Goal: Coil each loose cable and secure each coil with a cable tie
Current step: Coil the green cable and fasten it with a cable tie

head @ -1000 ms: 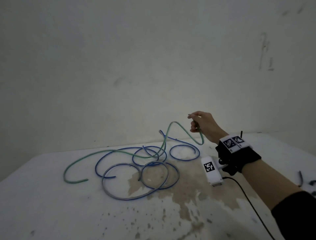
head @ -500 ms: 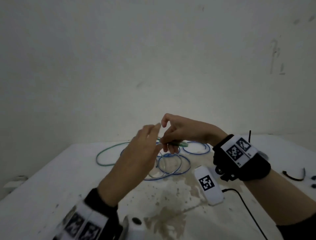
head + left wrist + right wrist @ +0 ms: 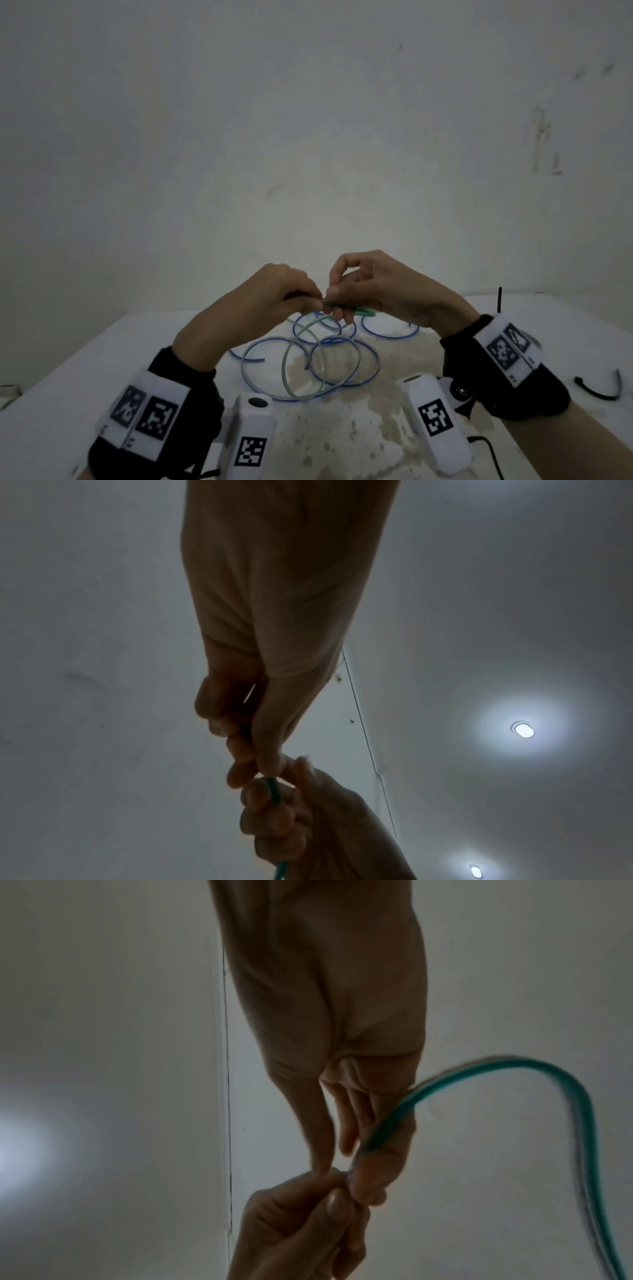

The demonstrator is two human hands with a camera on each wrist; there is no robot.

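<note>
Both hands raised above bench, meeting. Right hand pinches green cable near end; left hand pinches same cable beside it. Rest of cable trails onto blue cable loops on bench.

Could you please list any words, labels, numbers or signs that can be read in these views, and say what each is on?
No readable words or numbers.
Wristbands: black-and-white square marker patterns only; the tiny print beside them is too small to read.
Wrist cameras: one square marker each, no text.
Wall: faint scuffs, not lettering.
</note>
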